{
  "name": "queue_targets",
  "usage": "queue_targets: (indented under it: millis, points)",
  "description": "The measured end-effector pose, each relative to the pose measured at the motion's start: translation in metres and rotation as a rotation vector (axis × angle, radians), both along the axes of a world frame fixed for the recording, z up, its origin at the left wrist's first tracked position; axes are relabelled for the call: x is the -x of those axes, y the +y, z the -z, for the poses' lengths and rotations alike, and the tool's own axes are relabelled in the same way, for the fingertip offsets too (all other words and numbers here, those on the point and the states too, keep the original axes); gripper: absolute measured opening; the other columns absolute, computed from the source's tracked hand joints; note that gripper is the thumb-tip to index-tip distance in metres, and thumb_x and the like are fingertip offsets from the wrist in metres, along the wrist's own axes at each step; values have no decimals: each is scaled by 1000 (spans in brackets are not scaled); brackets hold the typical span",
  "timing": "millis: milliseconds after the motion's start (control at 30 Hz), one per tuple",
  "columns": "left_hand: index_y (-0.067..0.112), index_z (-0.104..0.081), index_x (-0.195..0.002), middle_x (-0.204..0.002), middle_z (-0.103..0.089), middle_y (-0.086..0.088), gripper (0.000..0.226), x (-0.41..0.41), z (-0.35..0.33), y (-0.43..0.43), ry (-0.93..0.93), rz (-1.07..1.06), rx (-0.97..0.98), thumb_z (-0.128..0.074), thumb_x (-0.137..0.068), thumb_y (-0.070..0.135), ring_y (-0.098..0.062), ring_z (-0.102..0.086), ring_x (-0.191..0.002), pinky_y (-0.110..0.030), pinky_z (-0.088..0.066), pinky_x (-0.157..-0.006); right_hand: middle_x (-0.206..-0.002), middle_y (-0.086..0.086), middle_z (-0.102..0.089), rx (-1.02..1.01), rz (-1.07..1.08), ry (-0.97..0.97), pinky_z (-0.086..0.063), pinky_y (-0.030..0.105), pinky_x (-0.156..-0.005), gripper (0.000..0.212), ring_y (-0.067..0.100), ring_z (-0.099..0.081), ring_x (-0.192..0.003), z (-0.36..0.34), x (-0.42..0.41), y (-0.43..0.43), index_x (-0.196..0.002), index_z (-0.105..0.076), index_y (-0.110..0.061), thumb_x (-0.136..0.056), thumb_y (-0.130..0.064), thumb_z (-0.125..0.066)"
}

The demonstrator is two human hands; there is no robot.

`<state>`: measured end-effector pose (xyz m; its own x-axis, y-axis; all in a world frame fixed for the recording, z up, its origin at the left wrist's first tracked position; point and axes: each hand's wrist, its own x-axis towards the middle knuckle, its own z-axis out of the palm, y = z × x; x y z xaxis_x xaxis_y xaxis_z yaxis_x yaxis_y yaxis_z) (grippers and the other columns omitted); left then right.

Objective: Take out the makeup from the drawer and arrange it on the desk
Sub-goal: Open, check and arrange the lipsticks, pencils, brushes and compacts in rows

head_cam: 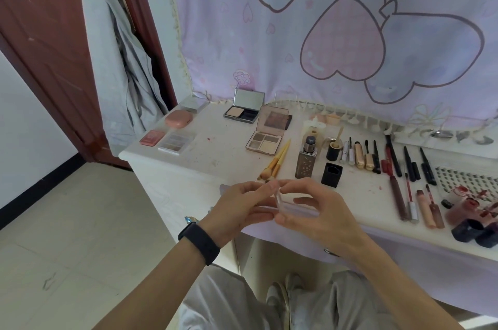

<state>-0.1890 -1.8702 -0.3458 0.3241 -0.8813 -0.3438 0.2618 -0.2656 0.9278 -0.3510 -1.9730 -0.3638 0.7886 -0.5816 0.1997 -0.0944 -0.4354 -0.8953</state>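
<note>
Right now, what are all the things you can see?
clear case: one, see-through, above desk's front edge
open palettes: two, silver and rose-gold, desk's back middle
closed compacts: four, pink and pale, desk's left end
brushes: few, yellow-handled, beside nearer palette
foundation bottle: one, brown, desk middle
caps: two, black, right of foundation bottle
pencils and tubes: many, black, gold, red, desk's right
desk: one, white, beside door
cloth: one, lilac, behind desk
garment: one, grey, hanging on door
left hand, right hand: two, fingers pinching clear case
</note>
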Motion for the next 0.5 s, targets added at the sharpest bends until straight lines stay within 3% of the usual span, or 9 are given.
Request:
queue_targets:
  millis: [167,367,500]
  points:
    - [0,-63,-119,-105,-74,-18,62,-3,-5,2,8,48,-10,-71,-77,45,-30,-72,-97,-32,-58,-86,-106,-19,-70,12,42,-48,-54,30,-94,41,7,-66,-106,2,-3,-1,-110,-68,-28,-74,-33,-86]
    - [-1,-63,-123,-113,-71,-20,45,-7,-8,6,158,104,-34,-72,-84,20,-30,-70,-102,-33,-57,-91,-107,-18,-72,70,38,-78,-56,34,-95,46,11,-67,-107,7,0,-4,-114,-70,-27,-72,-38,-84]
    - [-1,-70,-111,-104,-72,-21,25,-4,-12,4,254,57,-43,-65,-91,13,-30,-71,-96,-31,-60,-82,-109,-12,-73,40,29,-132,-57,36,-93,42,15,-68,-108,6,1,-6,-116,-72,-23,-77,-28,-84]
